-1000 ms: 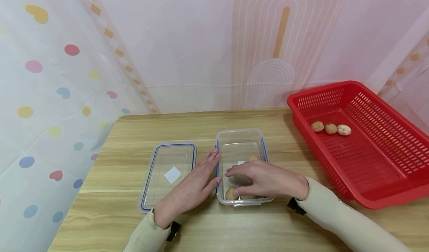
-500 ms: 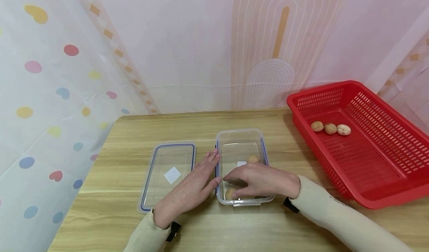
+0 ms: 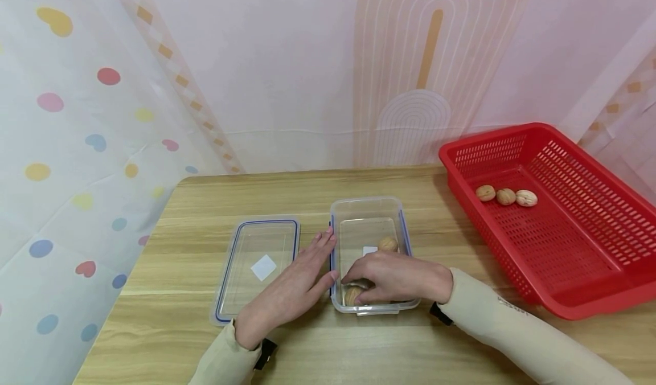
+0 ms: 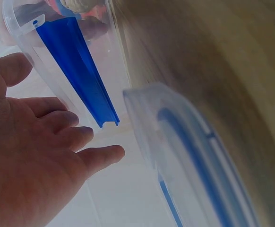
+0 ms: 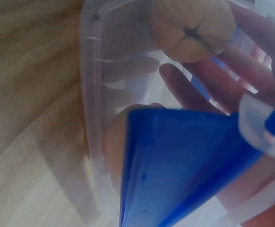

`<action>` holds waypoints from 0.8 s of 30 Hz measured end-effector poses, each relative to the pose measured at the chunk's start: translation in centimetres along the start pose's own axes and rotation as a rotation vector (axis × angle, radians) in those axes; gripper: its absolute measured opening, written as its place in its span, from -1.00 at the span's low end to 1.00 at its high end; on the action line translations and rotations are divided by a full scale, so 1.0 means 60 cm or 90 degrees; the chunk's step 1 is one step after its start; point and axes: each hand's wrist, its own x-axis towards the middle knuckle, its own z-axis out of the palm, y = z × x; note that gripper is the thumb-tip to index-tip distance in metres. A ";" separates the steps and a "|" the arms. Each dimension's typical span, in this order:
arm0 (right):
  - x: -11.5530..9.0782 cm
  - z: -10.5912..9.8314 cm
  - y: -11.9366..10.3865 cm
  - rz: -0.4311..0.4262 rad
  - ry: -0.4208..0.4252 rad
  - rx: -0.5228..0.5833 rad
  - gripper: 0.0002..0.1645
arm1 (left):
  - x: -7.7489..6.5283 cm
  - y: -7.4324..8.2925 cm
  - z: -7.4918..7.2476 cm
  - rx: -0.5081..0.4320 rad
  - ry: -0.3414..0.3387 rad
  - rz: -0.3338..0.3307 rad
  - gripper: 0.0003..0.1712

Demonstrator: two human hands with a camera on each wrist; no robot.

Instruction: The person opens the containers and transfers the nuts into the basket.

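An open clear box (image 3: 367, 208) with blue-lined sides stands mid-table and holds a few walnuts. My right hand (image 3: 392, 275) reaches inside, finger and thumb around a walnut (image 3: 352, 295) in the near-left corner. Another walnut (image 3: 388, 244) lies by the far-right side of my hand. In the right wrist view, a walnut (image 5: 192, 30) shows large beside the spread fingers (image 5: 184, 90), behind the blue latch (image 5: 180, 156). My left hand (image 3: 289, 285) lies with its fingers extended along the box's left rim; in the left wrist view it is close to a blue latch (image 4: 78, 71).
A clear lid (image 3: 251, 240) with a blue seal and a white square label (image 3: 263, 267) lies left of the box, partly under the left forearm. On the right stands a red perforated basket (image 3: 564, 242) with walnuts (image 3: 506, 196) in a row. A patterned curtain (image 3: 287, 77) hangs behind the table.
My right hand has shifted left and lower inside the box, and its finger and thumb have drawn together around the near-left walnut. The far-right walnut now shows more. The left hand stays put.
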 end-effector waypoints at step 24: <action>-0.002 0.001 -0.001 0.012 0.018 0.008 -0.64 | -0.001 -0.003 0.003 0.001 0.006 -0.002 -0.23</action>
